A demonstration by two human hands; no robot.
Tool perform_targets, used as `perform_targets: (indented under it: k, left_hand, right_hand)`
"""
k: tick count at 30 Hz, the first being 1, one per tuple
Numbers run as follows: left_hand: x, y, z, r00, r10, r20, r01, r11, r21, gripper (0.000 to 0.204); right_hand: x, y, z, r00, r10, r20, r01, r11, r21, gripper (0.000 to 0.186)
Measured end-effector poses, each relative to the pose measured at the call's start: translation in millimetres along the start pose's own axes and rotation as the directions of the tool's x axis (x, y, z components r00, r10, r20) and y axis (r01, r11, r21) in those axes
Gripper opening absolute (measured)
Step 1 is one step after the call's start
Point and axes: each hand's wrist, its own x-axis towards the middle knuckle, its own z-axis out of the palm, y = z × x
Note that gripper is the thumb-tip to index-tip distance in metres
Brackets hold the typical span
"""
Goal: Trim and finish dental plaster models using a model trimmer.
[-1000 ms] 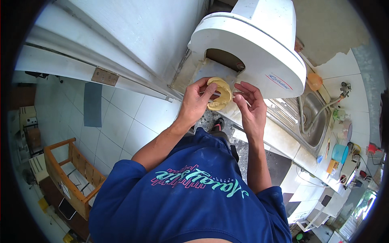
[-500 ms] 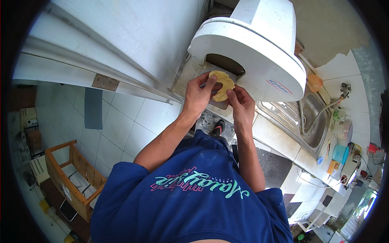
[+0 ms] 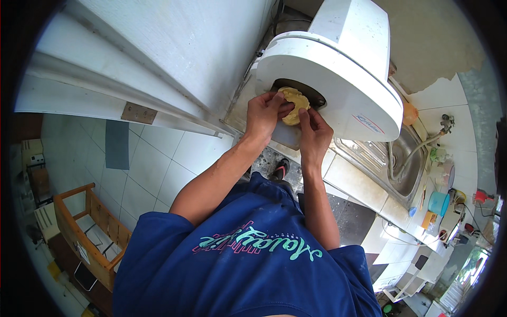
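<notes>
My left hand (image 3: 262,116) and my right hand (image 3: 315,135) both grip a pale yellow, horseshoe-shaped moulded piece (image 3: 294,97) with a bumpy rim, fingers closed on either side of it. They hold it at the dark opening (image 3: 317,95) in the front of a large white machine (image 3: 327,68) with a rounded housing. A flat ledge (image 3: 285,138) lies below the piece, partly hidden by my hands; whether the piece touches the machine I cannot tell.
A steel sink (image 3: 408,166) with drainboard and hose tap (image 3: 446,122) is at the right, beside a cyan container (image 3: 438,202) and assorted items. A white panel (image 3: 174,58) borders the machine at left. A wooden crate-like frame (image 3: 84,222) stands at lower left.
Both hands have moved up and forward with the yellow piece to the machine's opening. My right fingers, looser a second ago, have closed onto it.
</notes>
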Motion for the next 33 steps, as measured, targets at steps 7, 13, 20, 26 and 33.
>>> perform_targets:
  k: [7,13,20,26,33]
  left_hand:
    - [1.7,-4.6,3.9,0.997,0.014,-0.072,-0.013,1.0,0.021,0.021]
    - [-1.6,-3.9,6.4,0.995,0.024,-0.097,-0.023,1.0,0.006,0.02]
    - [-3.7,-1.9,8.4,0.995,0.03,-0.092,-0.031,0.999,-0.008,0.021]
    - [-2.0,-3.0,7.0,0.996,0.022,-0.089,-0.024,1.0,-0.017,0.022]
    - [1.3,-5.6,6.0,0.995,0.018,-0.093,-0.021,0.999,-0.034,0.021]
  right_hand:
    - [1.6,-3.0,2.0,0.999,-0.016,-0.037,0.013,0.996,-0.091,0.03]
    - [3.7,-0.6,2.8,0.999,-0.02,-0.034,0.016,0.992,-0.128,0.029]
    - [1.8,-4.1,4.6,0.999,-0.015,-0.049,0.01,0.994,-0.107,0.029]
    - [2.2,-6.4,4.4,0.999,-0.018,-0.043,0.011,0.989,-0.15,0.028]
    - [2.1,-6.2,5.0,0.999,-0.024,-0.042,0.019,0.993,-0.118,0.028]
